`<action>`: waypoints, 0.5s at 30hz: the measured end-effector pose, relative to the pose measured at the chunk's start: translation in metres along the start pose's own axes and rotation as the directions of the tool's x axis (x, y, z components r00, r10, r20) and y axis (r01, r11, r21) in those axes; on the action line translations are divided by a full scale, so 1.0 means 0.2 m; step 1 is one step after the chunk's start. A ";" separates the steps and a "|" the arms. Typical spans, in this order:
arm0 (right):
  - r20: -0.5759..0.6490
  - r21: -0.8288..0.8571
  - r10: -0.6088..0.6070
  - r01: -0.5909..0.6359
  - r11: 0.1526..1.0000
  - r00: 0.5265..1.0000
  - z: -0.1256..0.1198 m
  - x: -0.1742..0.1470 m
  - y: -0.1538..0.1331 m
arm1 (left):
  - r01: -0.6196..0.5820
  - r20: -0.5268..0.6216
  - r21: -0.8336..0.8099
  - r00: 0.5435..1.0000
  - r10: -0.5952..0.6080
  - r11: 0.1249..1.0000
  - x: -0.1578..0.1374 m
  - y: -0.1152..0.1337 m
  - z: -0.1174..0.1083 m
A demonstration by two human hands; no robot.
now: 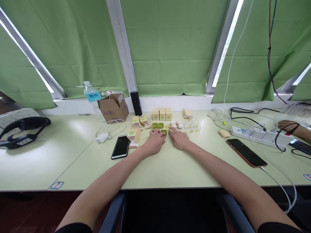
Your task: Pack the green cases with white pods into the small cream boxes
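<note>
My left hand (pixel 155 142) rests at the middle of the table, fingers curled against a small square green tray (pixel 164 132). More small green trays (pixel 157 125) stand just beyond its fingertips. My right hand (pixel 179 139) lies close by on the right, its fingers stretched toward small pale yellow pieces (pixel 167 127); no held thing shows in it. White-pink rounded pieces (pixel 179 125) sit beyond its knuckles. A clear plastic holder (pixel 193 127) with round yellow-marked cups is to the right of them. The fingers partly hide the trays and pieces.
Small kraft boxes (pixel 162 114) line the back; opened ones (pixel 134 136) lie left, beside a phone (pixel 120 147). A cardboard box (pixel 113 108), a water bottle (pixel 92 97) and a black cylinder (pixel 136 103) stand behind. A power strip (pixel 261 136) and another phone (pixel 246 152) trail cables; another person's hand (pixel 295 127) is far right.
</note>
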State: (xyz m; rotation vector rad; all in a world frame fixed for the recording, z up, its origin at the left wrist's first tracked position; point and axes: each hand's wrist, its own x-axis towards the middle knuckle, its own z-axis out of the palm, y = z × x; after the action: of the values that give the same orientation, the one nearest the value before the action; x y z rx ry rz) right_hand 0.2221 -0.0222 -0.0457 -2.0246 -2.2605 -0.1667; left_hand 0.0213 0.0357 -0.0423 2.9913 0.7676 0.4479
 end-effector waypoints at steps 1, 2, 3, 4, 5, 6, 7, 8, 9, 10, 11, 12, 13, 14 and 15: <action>0.006 -0.002 -0.003 0.003 1.000 1.000 0.00 0.00 0.00 | -0.028 -0.005 -0.038 1.000 0.027 0.999 -0.01 0.01 -0.02; 0.011 -0.003 -0.007 0.007 1.000 1.000 0.00 0.00 0.00 | -0.057 -0.012 -0.077 0.998 0.056 0.995 -0.02 0.02 -0.04; 0.017 -0.004 -0.010 0.010 1.000 1.000 0.00 0.01 0.00 | -0.076 -0.026 -0.114 0.997 0.073 0.991 -0.03 0.03 -0.06; 0.025 -0.005 -0.011 0.012 1.000 1.000 -0.01 0.01 0.00 | -0.091 -0.039 -0.145 0.995 0.087 0.985 -0.04 0.04 -0.07; 0.033 -0.007 -0.013 0.013 1.000 0.999 -0.01 0.01 0.00 | -0.104 -0.046 -0.171 0.994 0.098 0.980 -0.05 0.05 -0.09; 0.040 -0.008 -0.015 0.015 1.000 0.999 -0.01 0.01 0.00 | -0.115 -0.047 -0.194 0.993 0.108 0.974 -0.05 0.05 -0.09; 0.045 -0.009 -0.017 0.017 1.000 0.999 -0.01 0.01 0.00 | -0.124 -0.043 -0.215 0.992 0.117 0.969 -0.05 0.05 -0.10; 0.047 -0.010 -0.017 0.018 1.000 0.999 -0.01 0.01 0.00 | -0.129 -0.034 -0.235 0.992 0.124 0.963 -0.05 0.06 -0.11; 0.046 -0.010 -0.016 0.017 1.000 0.999 0.00 0.01 0.00 | -0.129 -0.026 -0.256 0.992 0.126 0.958 -0.05 0.06 -0.11; 0.046 -0.011 -0.016 0.016 1.000 0.999 0.00 0.02 0.00 | -0.123 -0.025 -0.276 0.992 0.121 0.953 -0.05 0.05 -0.11; 0.045 -0.011 -0.015 0.016 1.000 0.999 0.00 0.02 0.00 | -0.112 -0.031 -0.295 0.994 0.108 0.949 -0.05 0.04 -0.11; 0.044 -0.010 -0.014 0.014 1.000 0.999 0.00 0.01 0.00 | -0.098 -0.045 -0.311 0.995 0.089 0.945 -0.05 0.03 -0.11; 0.041 -0.008 -0.013 0.014 1.000 0.999 0.00 0.01 0.00 | -0.081 -0.066 -0.321 0.996 0.063 0.944 -0.05 0.02 -0.10; 0.038 -0.006 -0.014 0.014 1.000 0.999 0.00 0.01 0.00 | -0.061 -0.086 -0.326 0.996 0.035 0.943 -0.05 0.01 -0.10; 0.031 -0.005 -0.016 0.016 1.000 0.999 0.00 0.01 0.00 | -0.039 -0.101 -0.326 0.995 0.007 0.944 -0.05 -0.01 -0.10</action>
State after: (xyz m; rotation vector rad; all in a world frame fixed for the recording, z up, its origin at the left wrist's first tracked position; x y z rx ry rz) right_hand 0.2220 -0.0210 -0.0451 -2.0256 -2.2978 -0.1430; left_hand 0.0071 0.0312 -0.0261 2.6858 0.5947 0.6571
